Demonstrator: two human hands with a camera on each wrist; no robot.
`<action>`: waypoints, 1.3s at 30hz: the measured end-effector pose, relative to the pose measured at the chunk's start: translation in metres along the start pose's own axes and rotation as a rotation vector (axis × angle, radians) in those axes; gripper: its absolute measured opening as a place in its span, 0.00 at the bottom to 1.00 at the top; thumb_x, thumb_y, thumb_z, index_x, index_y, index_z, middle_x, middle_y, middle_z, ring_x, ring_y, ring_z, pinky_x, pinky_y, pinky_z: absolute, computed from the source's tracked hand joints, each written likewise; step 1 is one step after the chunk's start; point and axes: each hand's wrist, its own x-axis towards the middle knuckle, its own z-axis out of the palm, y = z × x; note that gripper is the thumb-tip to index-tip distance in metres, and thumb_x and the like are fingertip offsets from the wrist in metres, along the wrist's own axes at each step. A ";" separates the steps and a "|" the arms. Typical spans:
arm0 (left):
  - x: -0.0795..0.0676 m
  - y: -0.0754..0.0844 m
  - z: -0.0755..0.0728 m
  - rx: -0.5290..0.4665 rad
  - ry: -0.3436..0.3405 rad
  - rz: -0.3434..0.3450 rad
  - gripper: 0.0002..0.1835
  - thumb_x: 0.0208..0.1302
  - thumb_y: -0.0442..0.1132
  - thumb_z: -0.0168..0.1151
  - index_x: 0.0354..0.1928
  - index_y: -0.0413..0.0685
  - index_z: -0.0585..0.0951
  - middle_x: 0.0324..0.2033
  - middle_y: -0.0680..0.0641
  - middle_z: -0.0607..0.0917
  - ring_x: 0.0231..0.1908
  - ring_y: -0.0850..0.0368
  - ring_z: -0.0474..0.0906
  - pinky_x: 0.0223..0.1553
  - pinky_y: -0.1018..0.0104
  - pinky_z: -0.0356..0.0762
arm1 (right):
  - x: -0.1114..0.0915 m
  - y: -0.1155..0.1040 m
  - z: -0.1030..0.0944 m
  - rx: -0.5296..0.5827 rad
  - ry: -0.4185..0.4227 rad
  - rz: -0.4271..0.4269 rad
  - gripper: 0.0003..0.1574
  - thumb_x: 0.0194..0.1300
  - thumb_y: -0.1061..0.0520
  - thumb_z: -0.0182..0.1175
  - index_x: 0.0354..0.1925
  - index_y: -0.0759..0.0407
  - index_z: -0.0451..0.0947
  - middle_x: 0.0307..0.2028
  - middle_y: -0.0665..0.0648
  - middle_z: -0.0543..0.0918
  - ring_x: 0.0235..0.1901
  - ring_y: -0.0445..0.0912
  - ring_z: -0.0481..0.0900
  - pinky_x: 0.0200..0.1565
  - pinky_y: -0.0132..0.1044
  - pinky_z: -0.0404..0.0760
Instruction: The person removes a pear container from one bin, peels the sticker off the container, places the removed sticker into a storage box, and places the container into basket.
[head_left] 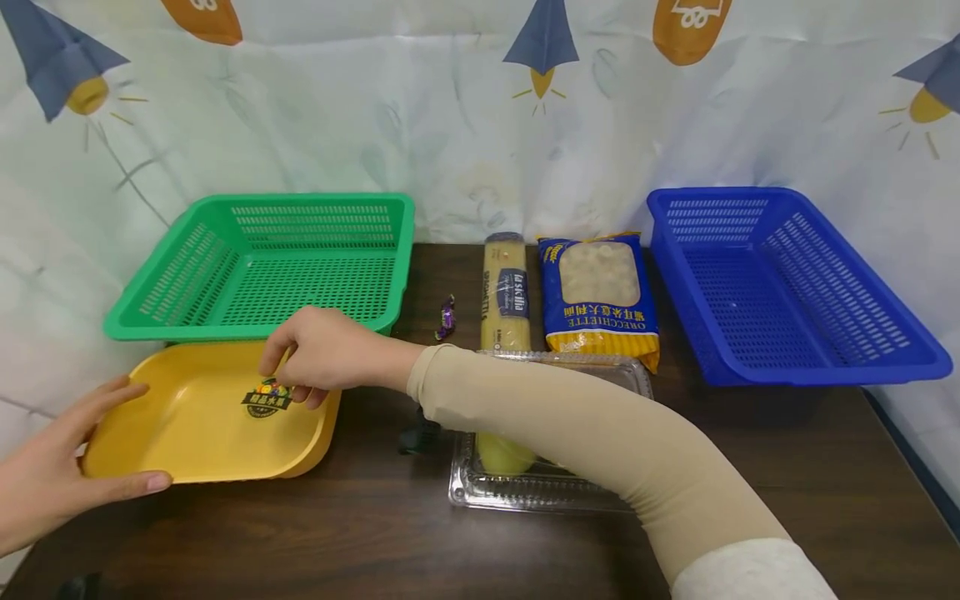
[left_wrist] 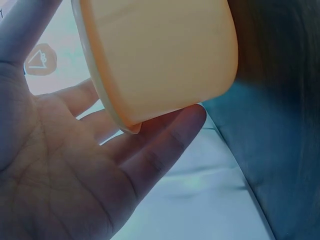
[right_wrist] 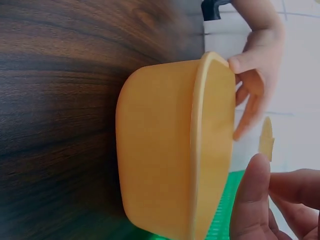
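Observation:
A yellow plastic basin (head_left: pixel 187 433) is at the left of the table, with a dark fruit-picture label (head_left: pixel 266 398) on its inside. My left hand (head_left: pixel 82 467) grips its left end, thumb on the near rim and fingers around the outside. The left wrist view shows those fingers (left_wrist: pixel 165 145) against the basin wall. Above the basin's right part is my right hand (head_left: pixel 322 354), fingers curled. In the right wrist view its thumb and forefinger pinch what looks like a small, thin yellow piece (right_wrist: pixel 267 140), its kind unclear; the head view hides it.
Behind the basin stands a green basket (head_left: pixel 315 283); a blue basket (head_left: pixel 810 317) is at right. Between them are a wrapped candy (head_left: pixel 446 318), spaghetti (head_left: pixel 505 292) and an orecchiette bag (head_left: pixel 600 283). My right arm crosses a clear plastic box (head_left: pixel 540 498) with a yellow-green fruit (head_left: pixel 504 454).

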 end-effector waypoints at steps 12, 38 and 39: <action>-0.002 -0.010 -0.001 0.043 -0.037 -0.004 0.65 0.62 0.42 0.84 0.86 0.31 0.46 0.84 0.27 0.32 0.77 0.11 0.35 0.51 0.96 0.31 | 0.008 0.003 0.002 0.010 -0.001 0.023 0.16 0.78 0.70 0.58 0.56 0.60 0.87 0.27 0.60 0.88 0.25 0.50 0.87 0.34 0.39 0.91; 0.001 -0.008 -0.005 0.090 -0.046 -0.068 0.71 0.60 0.47 0.86 0.87 0.34 0.41 0.80 0.16 0.42 0.60 0.11 0.59 0.39 0.90 0.56 | -0.005 -0.004 -0.013 0.099 -0.018 -0.003 0.13 0.76 0.68 0.62 0.53 0.57 0.87 0.40 0.55 0.87 0.29 0.50 0.89 0.37 0.41 0.92; 0.002 -0.007 -0.005 0.091 -0.048 -0.075 0.71 0.60 0.46 0.86 0.87 0.33 0.41 0.80 0.15 0.43 0.58 0.11 0.62 0.35 0.88 0.59 | -0.008 -0.004 -0.015 0.105 -0.018 -0.007 0.13 0.76 0.68 0.63 0.52 0.57 0.88 0.40 0.54 0.86 0.29 0.51 0.90 0.37 0.41 0.92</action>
